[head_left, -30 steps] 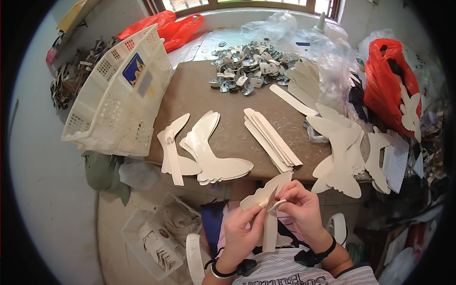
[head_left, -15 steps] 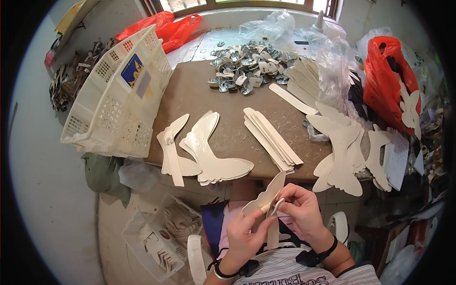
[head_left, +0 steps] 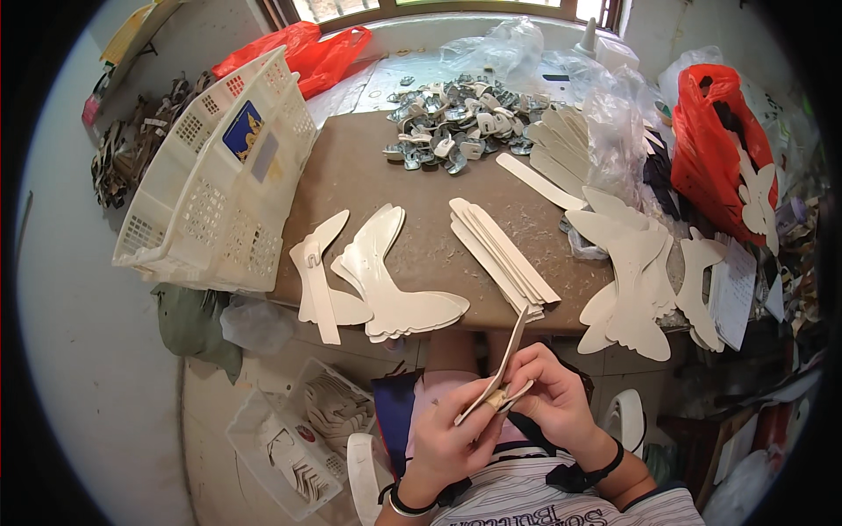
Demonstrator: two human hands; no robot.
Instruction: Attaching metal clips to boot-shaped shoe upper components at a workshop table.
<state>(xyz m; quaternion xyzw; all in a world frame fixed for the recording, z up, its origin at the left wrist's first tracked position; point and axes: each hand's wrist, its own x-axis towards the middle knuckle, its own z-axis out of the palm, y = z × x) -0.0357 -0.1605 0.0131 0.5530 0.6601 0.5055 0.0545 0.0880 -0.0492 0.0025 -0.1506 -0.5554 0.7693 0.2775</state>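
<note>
Over my lap, just off the table's front edge, both hands are closed on a cream leather piece (head_left: 511, 349), seen nearly edge-on. My left hand (head_left: 452, 431) grips its lower end from the left. My right hand (head_left: 554, 396) pinches a small cream strap end (head_left: 517, 394) folded against it; fingers hide most of where the two meet. Straight cream strips (head_left: 502, 254) lie stacked just beyond. Left of them sit a stack of curved cream pieces (head_left: 386, 285) and one piece with a buckle and strap on it (head_left: 316, 272).
Metal buckles (head_left: 465, 118) are heaped at the back of the brown table (head_left: 399, 188). A white plastic basket (head_left: 210, 210) stands at left. More cream cutouts (head_left: 633, 289) and a red bag (head_left: 715, 131) are at right. A floor crate (head_left: 254, 421) holds pieces.
The leather piece has turned from showing its broad face to nearly edge-on. My fingers have shifted around the fold, and the strip that hung below my hands no longer shows.
</note>
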